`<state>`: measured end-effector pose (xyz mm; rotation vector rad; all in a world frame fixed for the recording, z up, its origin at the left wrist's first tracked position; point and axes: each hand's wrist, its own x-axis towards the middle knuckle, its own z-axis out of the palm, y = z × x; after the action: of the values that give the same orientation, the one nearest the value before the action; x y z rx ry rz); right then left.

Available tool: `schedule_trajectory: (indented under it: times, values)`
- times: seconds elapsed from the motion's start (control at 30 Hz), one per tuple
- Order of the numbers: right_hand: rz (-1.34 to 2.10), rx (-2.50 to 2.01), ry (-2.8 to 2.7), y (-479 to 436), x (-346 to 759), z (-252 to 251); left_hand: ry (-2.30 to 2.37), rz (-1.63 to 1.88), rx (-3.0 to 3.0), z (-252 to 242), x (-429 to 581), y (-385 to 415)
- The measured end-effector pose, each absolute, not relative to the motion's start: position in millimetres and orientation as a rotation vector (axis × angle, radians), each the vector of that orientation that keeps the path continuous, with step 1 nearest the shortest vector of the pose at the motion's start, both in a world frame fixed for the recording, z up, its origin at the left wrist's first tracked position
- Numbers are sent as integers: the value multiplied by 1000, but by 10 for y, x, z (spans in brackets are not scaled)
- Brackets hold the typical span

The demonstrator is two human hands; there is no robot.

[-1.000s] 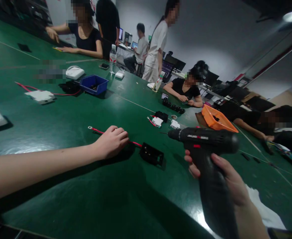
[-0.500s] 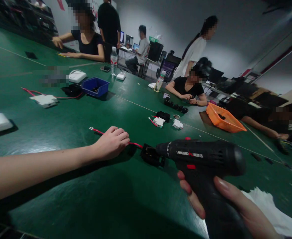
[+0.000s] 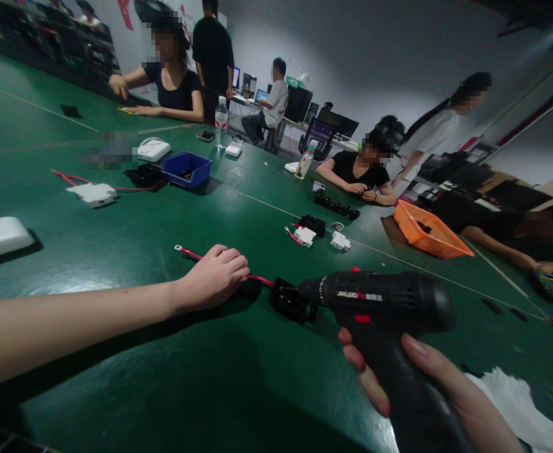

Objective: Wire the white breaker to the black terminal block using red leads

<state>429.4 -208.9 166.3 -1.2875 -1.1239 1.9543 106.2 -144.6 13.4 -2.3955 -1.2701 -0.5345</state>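
My left hand is closed around a red cable low over the green table. One end of the cable carries a metal ring lug; the other runs into a small black housing with brass-coloured parts inside. In my right hand is a black cordless drill with red buttons, its handle gripped by my fingers. The drill's chuck points left, and its thin bit reaches over the open housing. Whether the bit touches a screw I cannot make out.
A blue bin and a white breaker with red wire lie at the back left. Farther right are more white modules and an orange basket. White tissue lies near my right hand. Several people sit or stand around the table.
The view has shifted slightly, so the table things appear a little lower and farther right. Both hands keep their holds. In the background a person in white has walked to the right.
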Motion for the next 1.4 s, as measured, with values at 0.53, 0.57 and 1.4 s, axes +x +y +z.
schedule_trajectory:
  times: [0.53,0.57,1.4]
  values:
    - [1928,-1334,-945,-2067,4339,1541,-1340,-583,-2372,134,1055,-1467]
    - [1922,-1320,-947,-2054,4363,1499,-1344,-582,-2365,135,1056,-1468]
    - [1893,-1228,-1062,-1977,4388,1351,-1353,-535,-2319,192,1069,-1471]
